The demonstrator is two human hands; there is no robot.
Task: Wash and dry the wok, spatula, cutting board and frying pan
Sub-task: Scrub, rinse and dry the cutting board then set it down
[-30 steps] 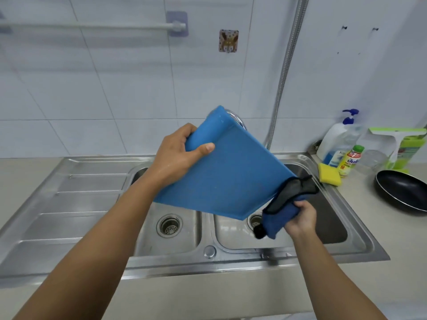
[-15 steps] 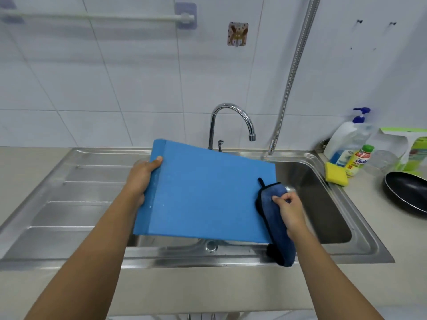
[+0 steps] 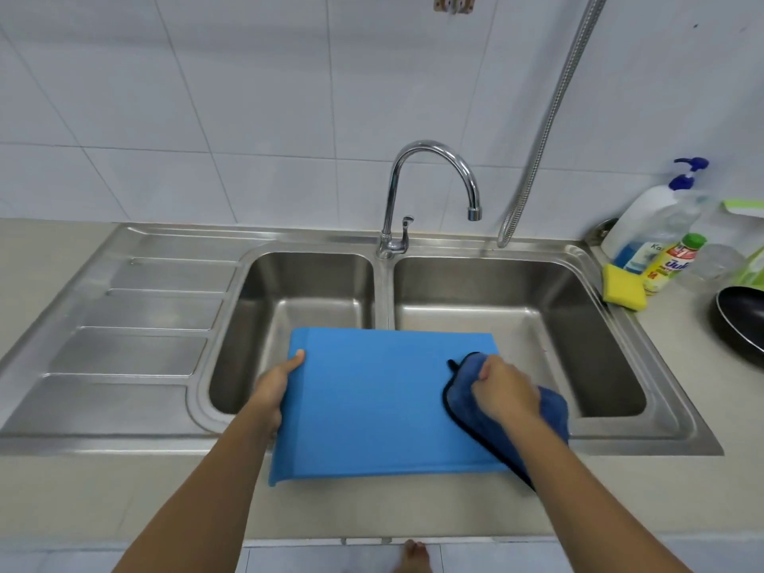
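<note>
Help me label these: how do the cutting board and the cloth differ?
The cutting board is light blue, flat and stiff; the cloth is darker, black-edged and bunched. The cutting board is far larger than the cloth on it. The left hand holds the cutting board; the right hand grips the cloth. Both are blue.

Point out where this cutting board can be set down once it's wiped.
Bare: the drainboard left of the left basin, and the counter strip in front of the sink rim. Crowded: right of it, among sponge, soap bottles and frying pan.
</note>
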